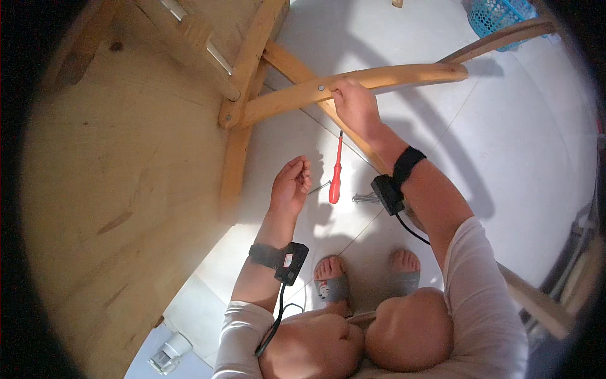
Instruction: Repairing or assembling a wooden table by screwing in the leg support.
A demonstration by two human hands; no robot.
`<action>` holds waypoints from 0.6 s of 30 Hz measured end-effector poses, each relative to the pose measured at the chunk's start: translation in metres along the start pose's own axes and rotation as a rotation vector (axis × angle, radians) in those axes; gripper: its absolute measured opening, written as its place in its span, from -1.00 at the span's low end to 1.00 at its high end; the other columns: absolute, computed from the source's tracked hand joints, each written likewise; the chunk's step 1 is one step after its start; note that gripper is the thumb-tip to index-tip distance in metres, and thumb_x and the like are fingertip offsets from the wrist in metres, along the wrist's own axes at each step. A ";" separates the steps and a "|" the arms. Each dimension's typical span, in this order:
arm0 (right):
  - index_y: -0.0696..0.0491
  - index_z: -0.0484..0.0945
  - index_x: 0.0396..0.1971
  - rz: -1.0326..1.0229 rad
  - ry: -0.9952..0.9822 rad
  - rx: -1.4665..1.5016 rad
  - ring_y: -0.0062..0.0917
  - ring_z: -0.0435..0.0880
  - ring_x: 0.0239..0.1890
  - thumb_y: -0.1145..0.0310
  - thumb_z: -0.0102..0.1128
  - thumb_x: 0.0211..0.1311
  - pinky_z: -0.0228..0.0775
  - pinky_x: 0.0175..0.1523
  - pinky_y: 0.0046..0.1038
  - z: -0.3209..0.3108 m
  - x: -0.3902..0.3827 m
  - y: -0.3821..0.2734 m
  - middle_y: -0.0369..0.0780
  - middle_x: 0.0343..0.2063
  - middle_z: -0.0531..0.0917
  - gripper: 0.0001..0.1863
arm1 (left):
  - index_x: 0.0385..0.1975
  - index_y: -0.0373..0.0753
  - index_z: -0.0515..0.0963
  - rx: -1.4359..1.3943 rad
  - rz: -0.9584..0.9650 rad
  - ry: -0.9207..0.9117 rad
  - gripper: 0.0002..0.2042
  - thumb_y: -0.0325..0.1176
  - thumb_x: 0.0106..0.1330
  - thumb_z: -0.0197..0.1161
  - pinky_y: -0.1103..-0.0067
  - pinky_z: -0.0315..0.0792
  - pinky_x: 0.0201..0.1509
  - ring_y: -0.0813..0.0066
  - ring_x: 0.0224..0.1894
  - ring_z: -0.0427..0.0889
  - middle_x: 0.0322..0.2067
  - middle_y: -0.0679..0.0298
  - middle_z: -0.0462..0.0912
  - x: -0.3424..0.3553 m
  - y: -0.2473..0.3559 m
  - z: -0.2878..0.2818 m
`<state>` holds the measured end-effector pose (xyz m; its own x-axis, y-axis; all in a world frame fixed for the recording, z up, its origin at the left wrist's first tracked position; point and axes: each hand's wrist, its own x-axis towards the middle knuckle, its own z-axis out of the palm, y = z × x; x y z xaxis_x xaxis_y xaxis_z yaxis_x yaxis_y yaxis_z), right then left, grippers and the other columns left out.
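Note:
My right hand (356,107) is closed at the curved wooden bar (278,104), just right of a bolt head (321,88), where it crosses a diagonal wooden leg (297,69). My left hand (291,183) is raised lower and to the left, palm partly up with fingers curled; whatever it holds, if anything, is unclear. Between my hands, a red-handled screwdriver (336,183) lies on the tiled floor, with a thin metal piece (320,188) and several long bolts (365,197) near it.
A large plywood panel (120,189) on a wooden frame fills the left side. A blue perforated basket (495,19) sits at top right. A wooden bar (536,297) and dark tubing (577,252) are at the lower right. My sandalled feet (331,278) are below my hands.

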<state>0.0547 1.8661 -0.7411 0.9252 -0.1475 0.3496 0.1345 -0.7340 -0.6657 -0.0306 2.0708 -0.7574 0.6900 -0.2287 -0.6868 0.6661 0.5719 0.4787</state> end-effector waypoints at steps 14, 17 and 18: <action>0.08 0.45 -0.45 -0.203 -0.235 -0.298 -0.27 0.49 -0.30 0.37 -0.04 0.00 0.34 -0.22 -0.31 0.000 0.033 -0.008 -0.15 -0.40 0.47 -0.86 | -0.31 -0.30 0.44 0.032 0.038 0.049 -0.87 -0.44 0.16 0.10 0.72 0.43 -0.46 0.58 -0.49 0.48 -0.46 0.28 0.51 -0.003 -0.001 -0.004; 0.08 0.45 -0.44 -0.197 -0.259 -0.274 -0.27 0.49 -0.29 0.40 -0.06 0.00 0.34 -0.20 -0.31 -0.003 0.034 -0.009 -0.16 -0.39 0.47 -0.86 | -0.32 -0.30 0.44 0.034 0.029 0.052 -0.87 -0.44 0.17 0.10 0.73 0.43 -0.46 0.59 -0.49 0.48 -0.46 0.28 0.51 -0.002 -0.001 -0.002; 0.07 0.46 -0.43 -0.189 -0.264 -0.249 -0.27 0.49 -0.29 0.42 -0.07 0.00 0.33 -0.20 -0.31 -0.003 0.033 -0.011 -0.16 -0.39 0.48 -0.86 | -0.32 -0.30 0.44 0.034 0.031 0.052 -0.87 -0.44 0.17 0.10 0.73 0.43 -0.46 0.59 -0.49 0.48 -0.46 0.28 0.51 -0.003 -0.001 -0.002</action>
<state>0.0827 1.8669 -0.7201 0.9561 0.1566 0.2478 0.2507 -0.8749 -0.4143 -0.0334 2.0726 -0.7570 0.6953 -0.1695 -0.6985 0.6544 0.5512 0.5177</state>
